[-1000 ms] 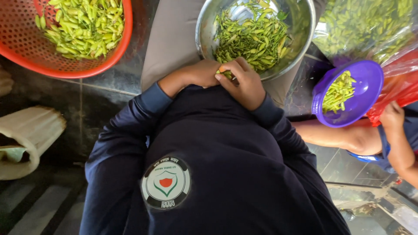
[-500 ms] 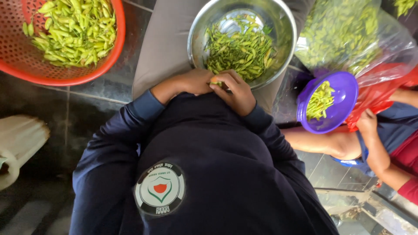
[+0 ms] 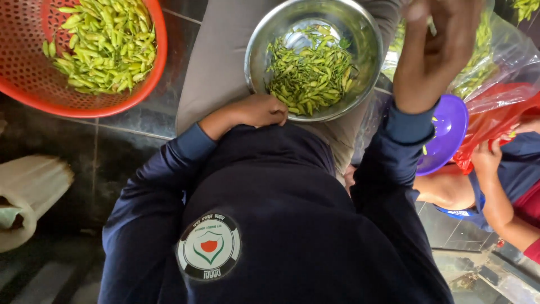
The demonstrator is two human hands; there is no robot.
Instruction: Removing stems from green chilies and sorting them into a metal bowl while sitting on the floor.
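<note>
Floor: dark tiles [image 3: 135, 126] with pale seams, under everything in view.
Person: seen from above in a dark blue long-sleeved top [image 3: 281, 225] with a round badge on the chest, and grey trousers [image 3: 216, 62] over the lap.
Red basket: a perforated red basket [image 3: 143, 84] on the floor at the upper left, well apart from the lap, heaped with green chillies [image 3: 104, 42].
Steel bowl: a round steel bowl [image 3: 259, 39] resting on the lap, touching the left hand at its near rim; its bottom is covered with a loose layer of small green chillies [image 3: 312, 70].
Plastic bag: a clear bag [image 3: 495, 62] of green chillies at the upper right, with red plastic [image 3: 495, 121] below it.
Purple bowl: a purple bowl [image 3: 447, 132] just right of the raised forearm, partly hidden behind it; a few green chillies show inside.
Other person: a bare arm and a hand [image 3: 486, 157] at the right edge, touching the red plastic.
Pale sack: a rolled whitish sack [image 3: 31, 188] on the floor at the left.
Right hand: the right hand [image 3: 436, 48] is raised above the steel bowl's right side, fingers curled in around a green chilli [image 3: 431, 23] that shows only as a sliver.
Left hand: the left hand [image 3: 259, 110] lies clenched against the chest at the bowl's near rim; whether anything is inside it cannot be told.
</note>
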